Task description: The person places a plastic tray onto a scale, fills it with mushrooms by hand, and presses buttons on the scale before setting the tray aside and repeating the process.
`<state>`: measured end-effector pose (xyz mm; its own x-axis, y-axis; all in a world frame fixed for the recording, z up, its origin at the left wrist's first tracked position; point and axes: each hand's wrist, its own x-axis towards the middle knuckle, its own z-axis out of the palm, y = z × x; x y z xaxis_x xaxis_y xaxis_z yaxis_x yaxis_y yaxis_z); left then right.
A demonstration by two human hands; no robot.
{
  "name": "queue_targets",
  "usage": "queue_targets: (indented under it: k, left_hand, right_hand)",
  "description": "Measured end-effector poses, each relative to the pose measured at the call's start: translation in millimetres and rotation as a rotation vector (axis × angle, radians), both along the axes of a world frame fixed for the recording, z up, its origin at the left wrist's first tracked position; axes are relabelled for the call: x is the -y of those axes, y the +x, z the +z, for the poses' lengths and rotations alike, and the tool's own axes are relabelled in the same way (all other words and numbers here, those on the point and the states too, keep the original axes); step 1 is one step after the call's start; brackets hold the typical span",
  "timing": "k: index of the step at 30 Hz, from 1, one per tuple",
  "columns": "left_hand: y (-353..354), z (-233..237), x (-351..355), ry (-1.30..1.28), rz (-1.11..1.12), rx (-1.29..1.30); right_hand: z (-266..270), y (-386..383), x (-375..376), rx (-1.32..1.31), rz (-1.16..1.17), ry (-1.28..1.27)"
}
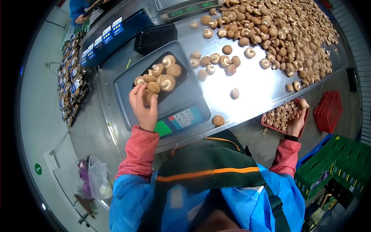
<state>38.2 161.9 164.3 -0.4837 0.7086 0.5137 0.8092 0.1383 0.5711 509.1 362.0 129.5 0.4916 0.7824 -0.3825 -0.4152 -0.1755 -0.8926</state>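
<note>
My left hand [143,103] is over the grey scale [179,87], its fingers curled round a brown mushroom [147,96] at the near end of a group of mushrooms. That group lies in a black tray [170,96] on the scale. A green display [162,128] and a keypad [183,118] show at the scale's near side. At the right, beyond the table's edge, my right hand [296,120] holds a pale mushroom [304,103] above a red crate [265,120] of small mushrooms.
A large heap of mushrooms [278,34] covers the table's far right. Empty black trays [155,38] stand behind the scale, beside a blue box [131,29]. Packed trays [71,77] lie at the left. Green crates [336,158] stand lower right. Another person's hand [81,19] shows far left.
</note>
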Motion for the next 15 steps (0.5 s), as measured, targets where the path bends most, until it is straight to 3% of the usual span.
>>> queue_targets:
  k: [2,6,8,10,11,12,15]
  left_hand:
    - [-2.1,-1.5,-4.3,0.025,0.001,-0.025]
    - [-12.4,12.7,-12.2,0.088,0.086,0.001]
    - [-23.7,13.6,-9.1,0.143,0.167,0.070]
    - [-37.2,10.5,-0.5,0.222,0.187,0.152]
    - [-39.2,10.2,5.5,0.235,0.205,0.177]
    - [-42.1,8.9,11.9,0.254,0.220,0.203]
    - [-43.6,-5.6,38.4,0.224,0.255,0.348]
  right_hand:
    - [-65.7,59.2,2.0,0.274,0.238,-0.106]
    - [-54.9,-77.4,19.7,0.811,0.969,-0.091]
    - [-54.8,-133.4,24.3,1.281,1.123,0.074]
    - [-85.0,-157.9,17.6,1.328,1.225,0.162]
    - [-96.8,-161.5,13.8,1.092,1.216,0.208]
    - [-93.1,-164.6,3.6,0.848,1.332,0.059]
    - [-9.5,-194.6,8.0,0.696,1.336,0.108]
